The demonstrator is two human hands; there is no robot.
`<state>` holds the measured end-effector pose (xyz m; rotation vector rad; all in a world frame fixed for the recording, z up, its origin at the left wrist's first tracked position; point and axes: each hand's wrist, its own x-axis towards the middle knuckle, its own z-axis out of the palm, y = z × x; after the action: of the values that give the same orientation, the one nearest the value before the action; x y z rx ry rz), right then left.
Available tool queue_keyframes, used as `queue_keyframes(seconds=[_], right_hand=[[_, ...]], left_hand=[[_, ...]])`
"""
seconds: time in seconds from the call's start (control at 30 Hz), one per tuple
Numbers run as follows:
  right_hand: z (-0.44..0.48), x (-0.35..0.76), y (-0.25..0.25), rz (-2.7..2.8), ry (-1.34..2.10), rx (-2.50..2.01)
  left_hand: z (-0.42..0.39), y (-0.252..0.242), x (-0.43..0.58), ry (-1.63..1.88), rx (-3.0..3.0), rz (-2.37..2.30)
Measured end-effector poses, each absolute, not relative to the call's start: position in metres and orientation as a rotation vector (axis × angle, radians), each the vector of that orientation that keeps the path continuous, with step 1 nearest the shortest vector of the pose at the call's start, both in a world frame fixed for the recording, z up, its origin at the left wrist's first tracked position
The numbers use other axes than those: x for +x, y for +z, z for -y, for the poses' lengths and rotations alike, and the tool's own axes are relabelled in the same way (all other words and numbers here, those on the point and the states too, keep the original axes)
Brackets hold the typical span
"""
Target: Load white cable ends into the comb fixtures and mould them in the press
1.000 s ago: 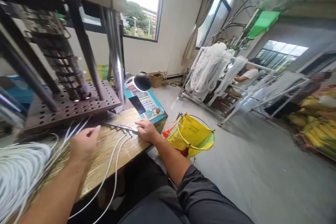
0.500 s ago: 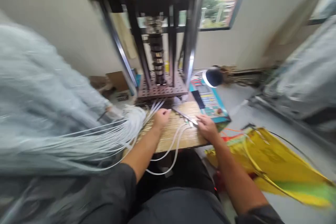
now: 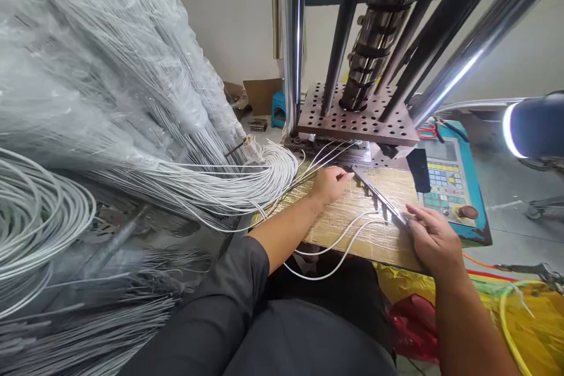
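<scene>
My left hand (image 3: pixel 329 184) rests closed on the wooden bench top (image 3: pixel 352 217), its fingers pinched on thin white cables (image 3: pixel 326 155) that run toward the machine's perforated plate (image 3: pixel 356 123). My right hand (image 3: pixel 434 241) grips the near end of a long metal bar (image 3: pixel 378 200) lying on the bench. Two white cables (image 3: pixel 339 244) hang plugged into this bar and loop down off the bench edge. A big bundle of white cables (image 3: pixel 132 129) fills the left side.
A press machine with steel columns (image 3: pixel 293 41) stands behind the bench. A control panel with buttons (image 3: pixel 445 185) and a black phone (image 3: pixel 418 169) sit at right. A lamp head (image 3: pixel 533 126) juts in from the right. A yellow bag (image 3: pixel 524 317) lies below.
The view swung left from the room toward the machine and cable bundle. Both hands stay on the bench, the left at the thin cables and the right on the metal bar.
</scene>
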<state>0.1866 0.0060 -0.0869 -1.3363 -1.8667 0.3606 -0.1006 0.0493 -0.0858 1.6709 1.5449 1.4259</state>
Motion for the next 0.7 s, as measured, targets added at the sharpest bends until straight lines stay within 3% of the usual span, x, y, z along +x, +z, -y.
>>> queue_keyframes(seconds=[0.47,0.7], right_hand=[[-0.021,0.211,-0.081,2.033,0.462,-1.315],[-0.104,0.160,-0.050,2.359,0.140,-1.193]], left_hand=[[-0.048,-0.078,-0.098,1.331,1.698,-1.578],[-0.050,-0.076,-0.095,1.301,1.700,-1.591]])
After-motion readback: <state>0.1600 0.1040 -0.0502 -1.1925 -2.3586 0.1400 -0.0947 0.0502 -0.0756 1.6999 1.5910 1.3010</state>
